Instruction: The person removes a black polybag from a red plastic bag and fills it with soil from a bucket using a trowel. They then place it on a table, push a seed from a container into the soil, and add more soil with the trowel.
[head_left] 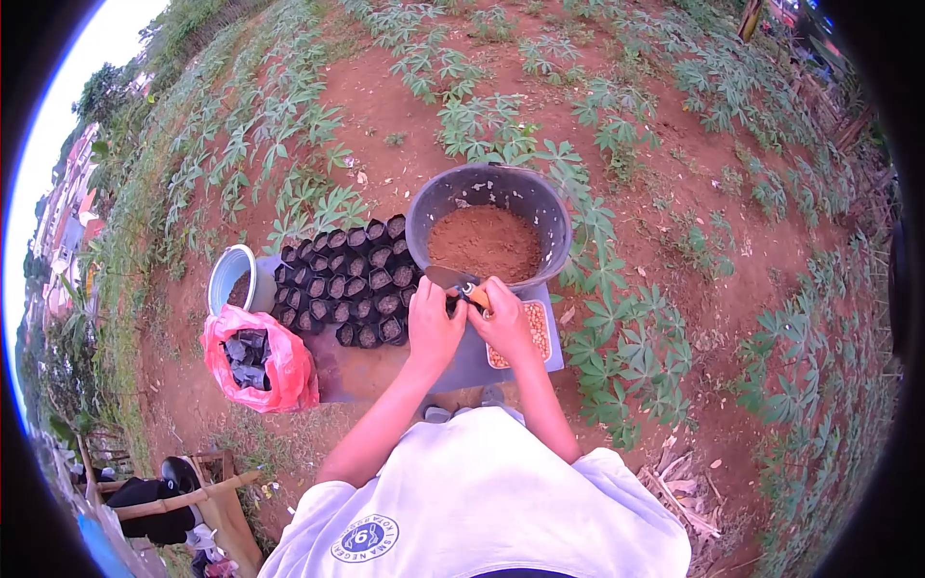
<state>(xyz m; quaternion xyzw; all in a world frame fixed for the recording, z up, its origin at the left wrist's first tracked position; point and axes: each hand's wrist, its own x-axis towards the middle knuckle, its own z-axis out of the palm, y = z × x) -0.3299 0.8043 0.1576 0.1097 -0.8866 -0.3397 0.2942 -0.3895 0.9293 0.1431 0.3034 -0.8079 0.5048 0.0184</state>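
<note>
My right hand [503,316] is closed round the orange handle of a small trowel [446,277], whose dark blade points left over the near rim of the soil tub. My left hand [434,323] pinches a small black bag [453,304] just under the blade; the fingertips of both hands almost meet. Behind them stands a large black tub [420,226] with reddish-brown soil [485,243]. Rows of soil-filled black bags [354,286] stand on the table left of my hands. A white tray of seeds [536,332] lies beside my right hand.
The low table [361,378] has a pink plastic bag [299,376] holding black bags at its left front corner and a pale bucket [224,279] behind that. Leafy plants [626,356] grow close to the right. A bamboo frame [198,496] stands at lower left.
</note>
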